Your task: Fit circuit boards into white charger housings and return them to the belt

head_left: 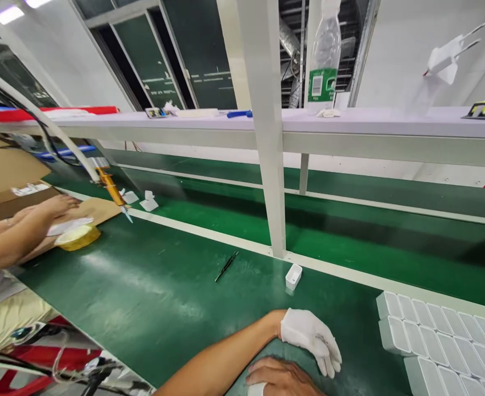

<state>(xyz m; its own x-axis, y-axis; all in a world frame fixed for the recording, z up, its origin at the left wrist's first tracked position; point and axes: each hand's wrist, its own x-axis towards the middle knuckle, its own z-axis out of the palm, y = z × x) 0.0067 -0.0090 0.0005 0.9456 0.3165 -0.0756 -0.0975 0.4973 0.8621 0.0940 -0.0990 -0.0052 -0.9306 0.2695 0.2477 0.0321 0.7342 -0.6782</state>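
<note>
A green work table (152,297) ran beneath a white post (267,137). Just right of the post's foot sat one small white case (293,276), alone. Farther right lay white cases in rows (444,335), tightly packed. Below the post, the left hand (310,338), gloved, rested slack and empty. The right hand (281,378), half cropped, hid its grip. Left of the post lay black tweezers (226,266). By the look of it, the rows were done and the lone case untouched.

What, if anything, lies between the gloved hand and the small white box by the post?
Nothing visible: only bare green surface separates the gloved hand from the small white box. The thin black tool lies off to the side.
</note>
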